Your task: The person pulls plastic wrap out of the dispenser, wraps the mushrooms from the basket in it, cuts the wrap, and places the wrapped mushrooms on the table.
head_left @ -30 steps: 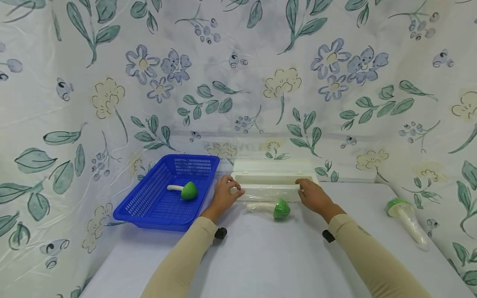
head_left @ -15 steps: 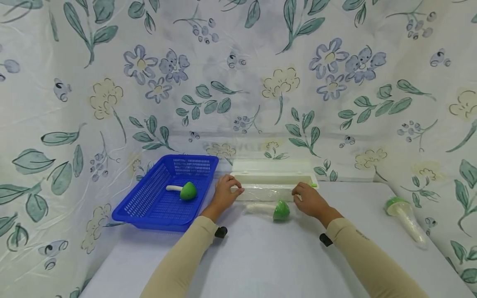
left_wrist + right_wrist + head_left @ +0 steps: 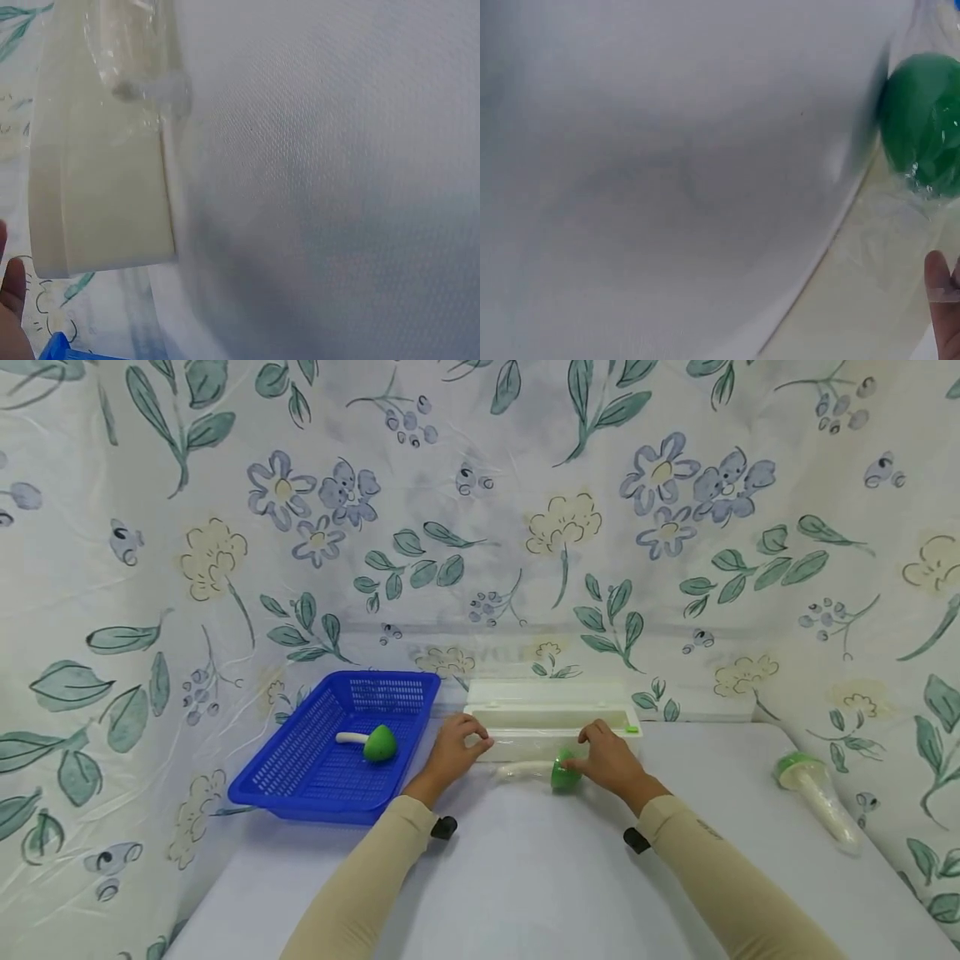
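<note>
- Left hand (image 3: 450, 750) and right hand (image 3: 613, 766) have fingers spread from thumbs.
- Green-capped, white-stemmed mushroom (image 3: 562, 779) is just before white rectangular box (image 3: 528, 747).
- Its slippery clear wrapping (image 3: 172, 91) could make it roll away.

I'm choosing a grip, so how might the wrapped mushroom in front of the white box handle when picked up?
The wrapped mushroom may be slippery, given its shiny clear film. Pushed, it might roll in a curve: its rounded green cap is wider than its pale stem. That straight stem suggests stiffness.
</note>
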`<state>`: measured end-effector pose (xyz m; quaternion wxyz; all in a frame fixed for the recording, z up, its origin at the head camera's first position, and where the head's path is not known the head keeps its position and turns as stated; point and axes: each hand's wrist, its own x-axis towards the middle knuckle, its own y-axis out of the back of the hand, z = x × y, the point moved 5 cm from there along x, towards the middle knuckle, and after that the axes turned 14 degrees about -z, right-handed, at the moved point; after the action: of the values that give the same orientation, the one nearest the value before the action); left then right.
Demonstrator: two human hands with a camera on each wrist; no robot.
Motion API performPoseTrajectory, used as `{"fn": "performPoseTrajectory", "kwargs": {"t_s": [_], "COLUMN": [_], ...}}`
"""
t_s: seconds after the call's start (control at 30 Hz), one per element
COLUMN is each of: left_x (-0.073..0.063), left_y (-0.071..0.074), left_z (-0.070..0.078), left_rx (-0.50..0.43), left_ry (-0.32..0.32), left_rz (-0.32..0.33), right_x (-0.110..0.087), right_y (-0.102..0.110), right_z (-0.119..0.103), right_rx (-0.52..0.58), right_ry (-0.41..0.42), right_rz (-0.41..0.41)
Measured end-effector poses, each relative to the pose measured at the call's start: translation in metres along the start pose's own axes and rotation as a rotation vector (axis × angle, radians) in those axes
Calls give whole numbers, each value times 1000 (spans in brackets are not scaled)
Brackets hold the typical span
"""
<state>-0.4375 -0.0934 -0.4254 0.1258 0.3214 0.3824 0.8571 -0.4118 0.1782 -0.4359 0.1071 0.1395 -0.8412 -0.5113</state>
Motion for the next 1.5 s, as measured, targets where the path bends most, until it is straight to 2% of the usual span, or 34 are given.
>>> {"fn": "performPoseTrajectory", "kwargs": {"t_s": [0.17, 0.27, 0.4, 0.53, 0.7, 0.83, 0.9, 0.97, 1.03, 1.1, 1.17, 1.23, 1.27, 1.37, 1.5], "left_x": [1, 3, 4, 5, 7, 7, 7, 8, 10, 12, 12, 12, 12, 14, 20], "left_y": [-7, -13, -26, -45, -75, -87, -87, -84, -78, -71, -63, -60, -60, -64, -72], "left_z": [12, 22, 37, 46, 47, 46, 46, 44, 41, 37, 33, 32, 32, 35, 39], "left_rx": [-37, -37, 44, 178, 314, 326, 285, 209, 128, 108, 173, 313, 390, 571, 653], "left_ry": [16, -3, -56, -85, -76, -43, -14, 22, 29, 14, 11, 1, 8, 0, -3], "left_rz": [-101, -177, -297, -468, -708, -806, -816, -795, -731, -618, -506, -416, -399, -404, -466], "right_x": [3, 5, 6, 8, 9, 9, 9, 8, 8, 8, 8, 8, 8, 8, 7], "right_y": [-1, -2, -3, -5, -9, -10, -10, -9, -8, -7, -6, -7, -7, -9, -9], "right_z": [-1, -2, -4, -7, -9, -11, -10, -10, -10, -9, -9, -8, -8, -6, -4], "right_rx": [16, 14, 20, 29, 33, 30, 30, 25, 18, 12, 13, 17, 19, 28, 40], "right_ry": [-36, -47, -61, -79, -87, -83, -82, -74, -62, -50, -44, -40, -40, -35, -30], "right_rz": [8, 14, 22, 25, 34, 30, 28, 29, 36, 40, 42, 37, 34, 30, 29]}}
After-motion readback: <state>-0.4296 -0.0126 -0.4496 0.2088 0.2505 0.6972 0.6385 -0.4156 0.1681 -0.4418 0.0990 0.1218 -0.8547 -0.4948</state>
